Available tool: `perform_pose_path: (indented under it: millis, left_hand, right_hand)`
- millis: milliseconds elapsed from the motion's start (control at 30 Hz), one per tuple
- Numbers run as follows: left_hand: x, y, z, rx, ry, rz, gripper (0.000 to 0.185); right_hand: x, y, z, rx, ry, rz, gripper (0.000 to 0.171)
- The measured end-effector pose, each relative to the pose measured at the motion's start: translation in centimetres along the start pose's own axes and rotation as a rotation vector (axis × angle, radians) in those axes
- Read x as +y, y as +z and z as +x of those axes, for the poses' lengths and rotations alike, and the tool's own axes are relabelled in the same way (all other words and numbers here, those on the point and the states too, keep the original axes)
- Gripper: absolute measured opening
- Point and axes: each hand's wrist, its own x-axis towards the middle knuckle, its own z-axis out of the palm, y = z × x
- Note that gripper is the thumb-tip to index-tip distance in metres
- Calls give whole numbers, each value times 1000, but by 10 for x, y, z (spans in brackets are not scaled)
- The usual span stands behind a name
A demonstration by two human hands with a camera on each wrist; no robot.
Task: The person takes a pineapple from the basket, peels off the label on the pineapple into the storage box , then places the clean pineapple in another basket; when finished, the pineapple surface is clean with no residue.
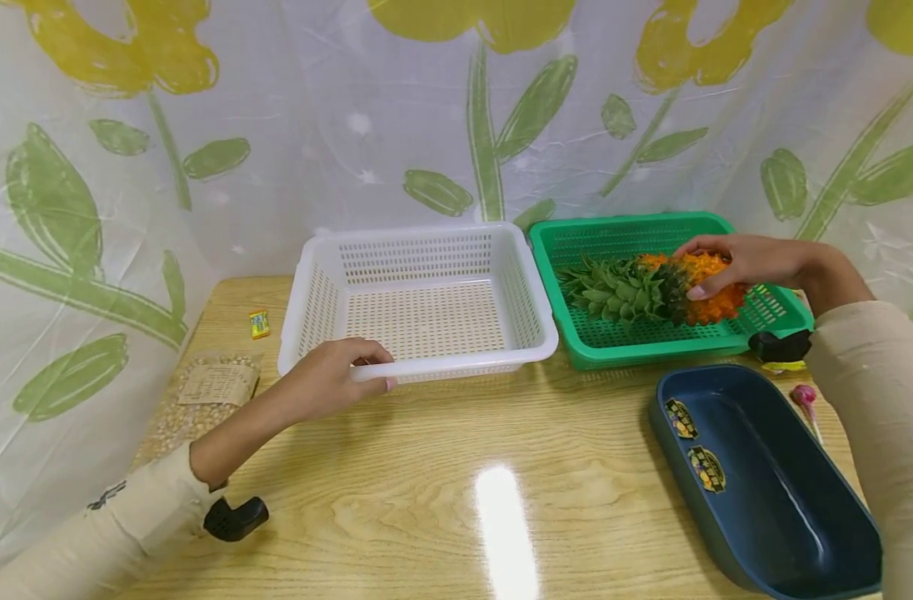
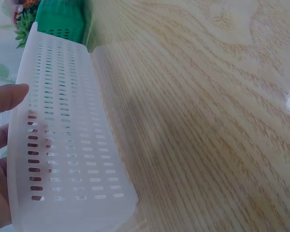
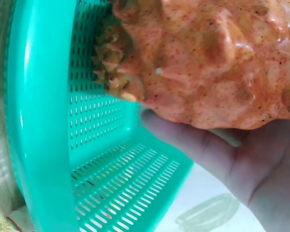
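In the head view my left hand (image 1: 336, 379) grips the near rim of a white plastic basket (image 1: 456, 367), thumb outside and fingers over the inner side. The basket has slotted walls and nothing inside. My right hand (image 1: 760, 262) holds an orange horned melon (image 1: 702, 267) over the green basket (image 1: 636, 354), thumb on its near side. Blunt spikes cover the glossy melon, which fills the top of the right wrist view. Left of it in the green basket lies a pineapple, its leafy crown (image 1: 614, 292) showing and its body largely hidden.
A dark blue tub (image 1: 771, 483) with two stickers stands at the right front. A lollipop (image 1: 805, 400) lies beside it. On the left are a bag of kernels (image 1: 209, 392) and a small yellow packet (image 1: 258, 324). A flower-printed curtain (image 1: 291, 125) hangs behind the baskets.
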Motion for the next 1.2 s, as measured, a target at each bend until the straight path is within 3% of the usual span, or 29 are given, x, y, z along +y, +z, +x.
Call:
perform_pose_path:
  millis: [300, 633, 867, 1200]
  left_hand:
    - [1, -1, 1, -17, -4, -8, 20]
    - [-1, 1, 2, -15, 5, -7, 21]
    - [0, 1, 3, -3, -1, -17, 16]
    - [-1, -1, 1, -13, 4, -11, 19]
  right_hand:
    - [2, 2, 12, -100, 103, 114, 75]
    - [6, 6, 18, -173, 154, 120, 81]
    - [12, 9, 22, -201, 165, 161, 81]
    - [10, 7, 17, -193, 139, 137, 81]
